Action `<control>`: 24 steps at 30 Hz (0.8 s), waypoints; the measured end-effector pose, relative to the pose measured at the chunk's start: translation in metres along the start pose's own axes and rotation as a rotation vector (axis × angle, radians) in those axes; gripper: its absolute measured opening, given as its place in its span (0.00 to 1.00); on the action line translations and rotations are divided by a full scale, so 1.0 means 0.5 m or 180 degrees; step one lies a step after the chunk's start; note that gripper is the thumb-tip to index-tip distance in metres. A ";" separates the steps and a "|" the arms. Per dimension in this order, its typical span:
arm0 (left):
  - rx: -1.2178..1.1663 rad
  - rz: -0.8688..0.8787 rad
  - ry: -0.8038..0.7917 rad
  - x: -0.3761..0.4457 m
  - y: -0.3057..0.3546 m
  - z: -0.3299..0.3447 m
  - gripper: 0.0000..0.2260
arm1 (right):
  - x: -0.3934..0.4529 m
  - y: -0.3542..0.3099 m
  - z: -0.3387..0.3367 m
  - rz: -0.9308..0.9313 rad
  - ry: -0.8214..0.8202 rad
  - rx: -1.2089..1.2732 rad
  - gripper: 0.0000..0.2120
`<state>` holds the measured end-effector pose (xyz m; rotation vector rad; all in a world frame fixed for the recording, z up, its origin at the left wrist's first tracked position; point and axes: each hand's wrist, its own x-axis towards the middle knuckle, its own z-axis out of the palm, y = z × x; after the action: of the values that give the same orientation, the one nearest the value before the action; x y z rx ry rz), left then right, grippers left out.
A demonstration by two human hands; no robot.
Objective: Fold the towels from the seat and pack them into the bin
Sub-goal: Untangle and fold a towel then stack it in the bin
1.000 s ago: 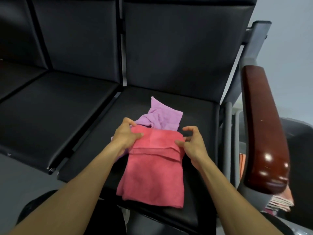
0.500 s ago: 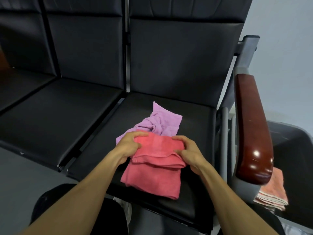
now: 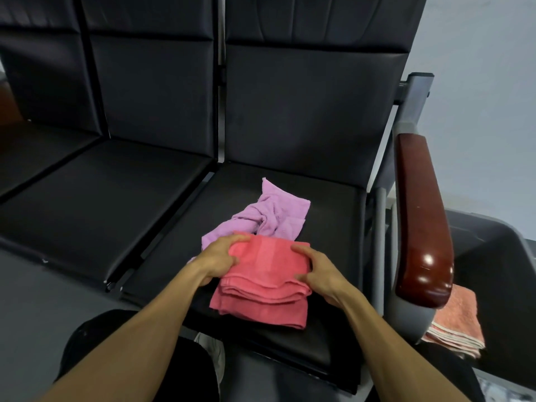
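Left hand (image 3: 222, 255) grips the far-left corner of the folded pink towel (image 3: 264, 281), fingers curled into the cloth | right hand (image 3: 319, 272) grips its right edge | towel lies near the front of the black seat (image 3: 327, 198) | crumpled lilac towel (image 3: 266, 216) just beyond, touching | grey bin (image 3: 499, 256) right, past the wooden armrest (image 3: 420, 216), holding folded orange towels (image 3: 458, 323).

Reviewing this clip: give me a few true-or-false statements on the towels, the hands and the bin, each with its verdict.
1. Both hands rest on the pink towel. True: left hand, right hand.
2. The purple towel is neatly folded. False: it lies crumpled behind the pink one.
3. The pink towel lies on the seat next to the armrest. True.
4. The bin holds no towels. False: a folded orange towel lies inside.
5. The pink towel lies spread flat, unfolded. False: it shows several folded layers.
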<state>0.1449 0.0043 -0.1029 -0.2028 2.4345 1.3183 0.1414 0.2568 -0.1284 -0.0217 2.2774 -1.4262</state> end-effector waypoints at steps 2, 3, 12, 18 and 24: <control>0.0419 0.0062 -0.0168 -0.004 -0.005 0.002 0.30 | -0.008 0.002 0.008 0.0049 -0.0121 -0.0257 0.41; 0.0594 0.0074 -0.0234 -0.004 -0.007 0.002 0.30 | -0.010 0.002 0.010 0.0015 -0.0153 -0.0426 0.42; 0.2059 0.0616 0.0806 0.002 0.003 0.010 0.20 | -0.009 -0.010 0.018 -0.0791 0.1041 -0.1830 0.10; 0.1869 0.1704 0.0609 0.031 -0.004 0.087 0.08 | 0.037 -0.009 0.081 -0.1499 0.0600 -0.1990 0.08; 0.2803 0.0703 0.0271 0.052 -0.064 0.089 0.35 | 0.063 0.039 0.074 -0.0931 0.0791 -0.2927 0.28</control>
<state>0.1411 0.0246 -0.1601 0.2516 2.9062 0.2032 0.1314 0.2266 -0.1698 -0.4966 3.0308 -0.3798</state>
